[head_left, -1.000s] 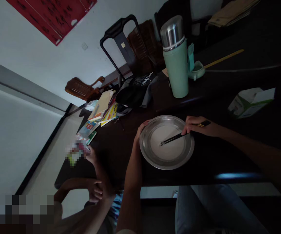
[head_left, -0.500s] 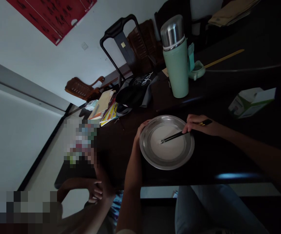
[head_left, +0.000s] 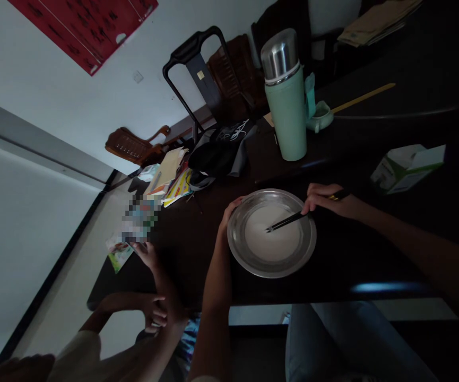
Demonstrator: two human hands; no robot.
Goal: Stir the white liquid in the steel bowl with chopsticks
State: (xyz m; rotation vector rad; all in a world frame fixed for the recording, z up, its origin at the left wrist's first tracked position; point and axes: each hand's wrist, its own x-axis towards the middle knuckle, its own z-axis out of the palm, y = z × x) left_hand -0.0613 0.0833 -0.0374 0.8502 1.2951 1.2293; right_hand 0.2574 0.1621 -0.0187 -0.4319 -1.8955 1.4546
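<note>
A round metal bowl (head_left: 235, 252) sits on the dark table before me, with a pale whitish mixture (head_left: 267, 246) inside. My left hand (head_left: 231, 212) grips the bowl's far left rim, its fingers partly hidden behind the edge. Between the closed fingers of my right hand (head_left: 325, 199) is a pair of black chopsticks (head_left: 287, 220) with gold bands near the upper end. The chopsticks slant down to the left, their tips at the mixture's surface near the middle of the bowl.
Beyond the bowl stands a green thermos (head_left: 285, 106) with a steel cap, beside a small green dish (head_left: 320, 118). An opened carton (head_left: 406, 168) is at right. Papers (head_left: 171, 172) and a black bag (head_left: 217, 154) lie left. Another person's arms (head_left: 169, 297) rest at the table's left end.
The chopstick tips have shifted slightly right in the mixture, and my right hand has moved a little. My left hand stays on the bowl. The other person's head has moved lower left.
</note>
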